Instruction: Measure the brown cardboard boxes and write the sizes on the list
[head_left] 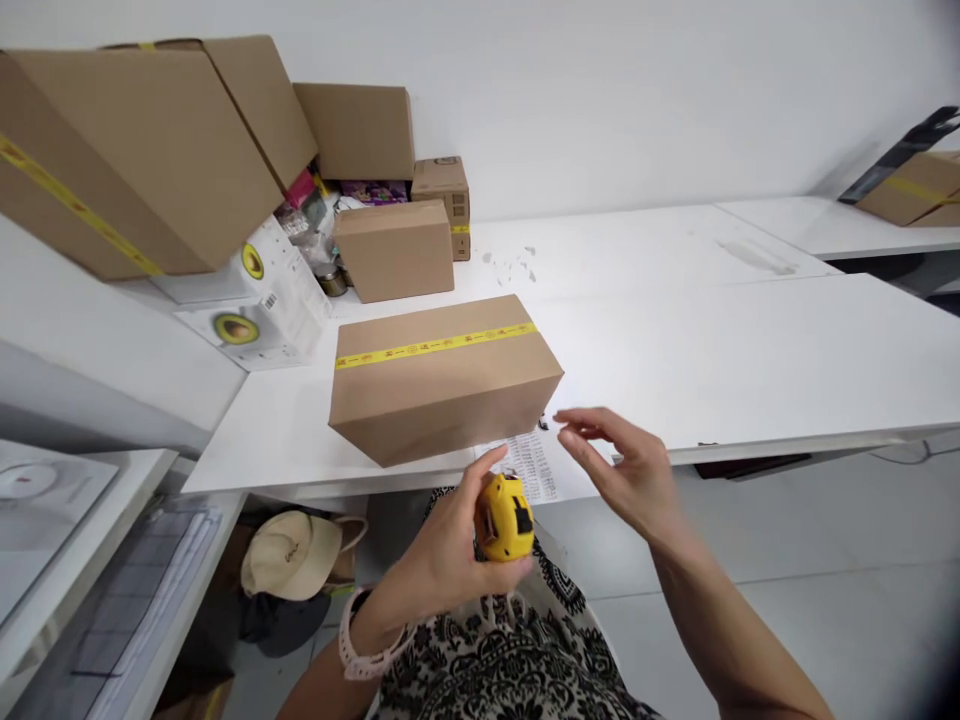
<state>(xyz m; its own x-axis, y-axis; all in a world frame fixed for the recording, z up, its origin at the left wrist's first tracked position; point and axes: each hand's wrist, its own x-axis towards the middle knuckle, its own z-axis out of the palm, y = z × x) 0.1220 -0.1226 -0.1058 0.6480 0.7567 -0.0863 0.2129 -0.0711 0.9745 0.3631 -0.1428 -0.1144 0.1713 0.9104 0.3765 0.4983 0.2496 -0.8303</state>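
My left hand [450, 540] is closed around a yellow tape measure [506, 518], held below the table's front edge. My right hand [622, 465] hovers just right of it, fingers spread and empty, pointing toward the near right corner of a cardboard box. That sealed box [442, 375], with a strip of yellow tape along its top, sits on the white table [712, 350] near the front edge. A printed paper sheet [531, 463] lies on the table beside the box, under my right fingertips.
Several more cardboard boxes [394, 248] and white product cartons [255, 300] crowd the back left. Another taped box [911, 188] rests on a far right table. A beige cap [292, 553] lies on a bag below the table. A white shelf unit [67, 540] stands at left.
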